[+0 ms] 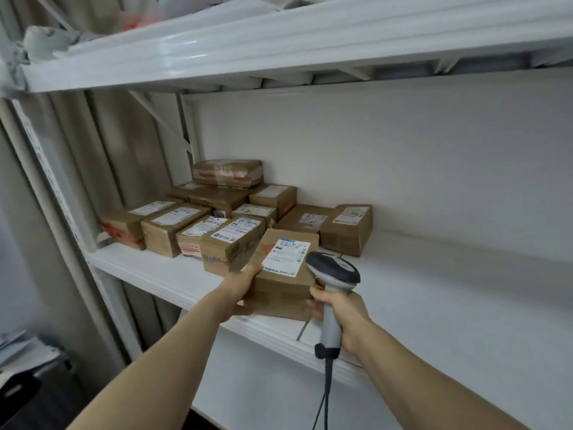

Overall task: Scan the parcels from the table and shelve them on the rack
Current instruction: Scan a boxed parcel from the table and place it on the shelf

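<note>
Head view of the rack. The left hand [240,287] grips the near-left corner of a brown parcel [283,293], thumb on its top face and fingers curled beneath. The parcel sits at the near edge of the middle shelf [449,290], and whether it rests on the board or is held just above it cannot be told. A white label [286,254] faces upward on the parcel's top. The right hand [339,308] is closed round the handle of a grey scanner [335,271], just right of the parcel. The scanner's dark head is above the parcel's right edge, beside the label, and its cable [326,392] hangs from the handle's base. Far and left on the same shelf, a group of labelled brown parcels [217,218] is packed closely, with one taped parcel [228,172] stacked on top at the back. Two more boxes [328,225] stand side by side just beyond the held parcel. The right part of the shelf is bare white board. An upper shelf [217,54] spans the top of the view, with blurred wrapped items on it. A white upright [59,193] frames the rack on the left. A dark bin [18,398] is at the lower left, below the shelf.
</note>
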Tool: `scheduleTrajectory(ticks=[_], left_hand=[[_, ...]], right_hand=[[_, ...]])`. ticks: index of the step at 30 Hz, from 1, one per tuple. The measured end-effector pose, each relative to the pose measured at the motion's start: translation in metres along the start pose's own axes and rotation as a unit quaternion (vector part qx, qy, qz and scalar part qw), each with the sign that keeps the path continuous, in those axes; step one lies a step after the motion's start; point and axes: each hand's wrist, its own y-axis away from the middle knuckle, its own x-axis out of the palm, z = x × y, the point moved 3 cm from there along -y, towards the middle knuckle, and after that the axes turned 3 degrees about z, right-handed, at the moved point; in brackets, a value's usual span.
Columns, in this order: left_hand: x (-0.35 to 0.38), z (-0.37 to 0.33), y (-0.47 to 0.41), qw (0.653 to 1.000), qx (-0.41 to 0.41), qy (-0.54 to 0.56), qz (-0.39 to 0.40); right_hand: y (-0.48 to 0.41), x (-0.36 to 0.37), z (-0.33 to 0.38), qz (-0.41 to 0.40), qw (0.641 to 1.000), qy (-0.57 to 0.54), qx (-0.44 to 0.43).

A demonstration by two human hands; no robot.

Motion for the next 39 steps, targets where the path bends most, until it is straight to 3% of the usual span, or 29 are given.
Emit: scheduleTrajectory(ticks=[3, 5, 8, 10, 14, 19, 24, 29, 34, 39], left_hand=[[-0.005, -0.011, -0.022, 0.989, 0.075, -0.107, -0.063], [-0.011, -0.019, -0.025, 0.945, 0.134, -0.276, -0.110], [-0.011, -0.026, -0.026, 0.779, 0.310, -0.539, -0.082], [-0.008, -0.024, -0.033, 0.699, 0.367, -0.613, -0.020], [-0.012, -0.034, -0.053, 0.679, 0.401, -0.615, -0.027], [-0.011, -0.040, -0.068, 0.687, 0.384, -0.616, -0.035], [0.009, -0.042, -0.045, 0.661, 0.426, -0.608, -0.109], [0.097, -0.040, 0.025, 0.602, 0.581, -0.548, 0.006], [0.211, -0.021, 0.112, 0.553, 0.632, -0.534, 0.101], [0.337, 0.012, 0.244, 0.511, 0.688, -0.469, 0.215]], right_hand=[[-0.018, 0.019, -0.005, -0.023, 1.000, 0.004, 0.002], [-0.026, 0.032, -0.008, -0.034, 0.999, 0.007, 0.004], [-0.035, 0.050, -0.011, -0.054, 0.998, 0.013, 0.005], [-0.039, 0.058, -0.011, -0.063, 0.998, 0.025, 0.005], [-0.037, 0.062, -0.009, -0.083, 0.995, 0.050, 0.005], [-0.017, 0.040, -0.003, -0.133, 0.991, 0.023, -0.008], [0.024, 0.008, 0.009, -0.145, 0.989, -0.010, -0.037], [0.094, -0.046, 0.012, -0.180, 0.982, -0.020, -0.058], [0.202, -0.127, 0.008, -0.255, 0.965, 0.007, -0.064], [0.358, -0.226, -0.011, -0.372, 0.926, 0.020, -0.064]])
